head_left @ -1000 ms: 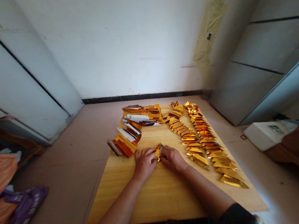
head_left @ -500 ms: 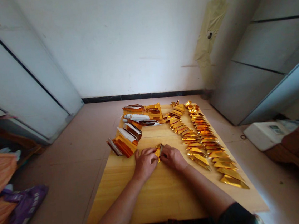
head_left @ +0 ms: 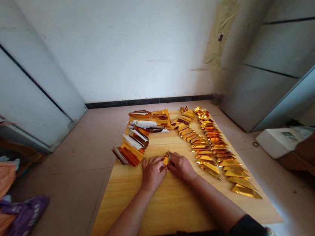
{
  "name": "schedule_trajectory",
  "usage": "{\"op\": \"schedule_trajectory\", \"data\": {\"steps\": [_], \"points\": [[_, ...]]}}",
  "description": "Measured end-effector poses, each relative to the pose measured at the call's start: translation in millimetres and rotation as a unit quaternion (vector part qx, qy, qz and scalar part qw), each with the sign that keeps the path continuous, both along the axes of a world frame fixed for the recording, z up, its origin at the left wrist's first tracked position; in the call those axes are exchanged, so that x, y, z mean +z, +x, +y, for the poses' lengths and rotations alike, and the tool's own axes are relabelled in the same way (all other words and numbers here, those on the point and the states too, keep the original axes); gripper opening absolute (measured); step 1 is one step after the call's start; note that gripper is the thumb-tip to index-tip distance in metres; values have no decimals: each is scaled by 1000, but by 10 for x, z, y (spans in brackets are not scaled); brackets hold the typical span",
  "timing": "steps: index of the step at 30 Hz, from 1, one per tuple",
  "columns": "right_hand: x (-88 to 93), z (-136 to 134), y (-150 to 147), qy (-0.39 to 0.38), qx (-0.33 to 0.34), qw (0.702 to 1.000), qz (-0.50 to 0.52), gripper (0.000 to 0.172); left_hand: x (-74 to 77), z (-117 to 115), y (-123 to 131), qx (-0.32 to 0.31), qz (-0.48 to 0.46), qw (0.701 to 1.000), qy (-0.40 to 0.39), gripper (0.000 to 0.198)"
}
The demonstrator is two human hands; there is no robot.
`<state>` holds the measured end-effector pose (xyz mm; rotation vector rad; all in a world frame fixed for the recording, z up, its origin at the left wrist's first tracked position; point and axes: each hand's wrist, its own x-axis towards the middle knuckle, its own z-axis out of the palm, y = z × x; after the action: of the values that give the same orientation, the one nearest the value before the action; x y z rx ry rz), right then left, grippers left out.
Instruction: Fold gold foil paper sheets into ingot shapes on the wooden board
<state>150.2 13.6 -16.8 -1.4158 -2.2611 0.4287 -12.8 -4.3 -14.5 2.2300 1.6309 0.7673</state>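
Note:
Between my two hands, low over the middle of the wooden board (head_left: 157,216), is a small sheet of gold foil paper (head_left: 167,158), partly folded with some of its grey underside showing. My left hand (head_left: 153,171) grips its left side with bent fingers. On the other side, my right hand (head_left: 182,165) pinches the paper's right edge, knuckles up. The fingers cover much of the sheet. Two long rows of folded gold paper pieces (head_left: 214,142) run down the board's right side, overlapping one another. Beyond my left hand lie stacks of gold and white paper sheets (head_left: 134,149), some curled.
A white wall (head_left: 137,40) stands behind the board, with grey cabinets (head_left: 267,60) at the right and more at the left. Purple and orange bags (head_left: 24,220) lie at left. A white box (head_left: 278,142) is on the right.
Almost nothing differs. The view has shifted very slightly, and both hands keep the same hold on the gold foil paper.

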Motion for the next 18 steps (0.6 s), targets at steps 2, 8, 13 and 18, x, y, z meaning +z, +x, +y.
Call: {"op": "schedule_trajectory", "data": {"steps": [2, 8, 13, 18], "points": [[-32, -10, 0, 11, -2, 1000, 24, 8, 4, -2, 11, 5, 2, 1000, 1, 10], [-105, -69, -6, 47, -13, 997, 61, 11, 27, -12, 35, 14, 5, 1000, 0, 9], [-124, -87, 3, 51, -9, 996, 72, 9, 34, -13, 41, 22, 7, 1000, 1, 10], [-110, -88, 0, 39, -30, 996, 81, 13, 28, -1, 31, 16, 12, 1000, -1, 8]]}}
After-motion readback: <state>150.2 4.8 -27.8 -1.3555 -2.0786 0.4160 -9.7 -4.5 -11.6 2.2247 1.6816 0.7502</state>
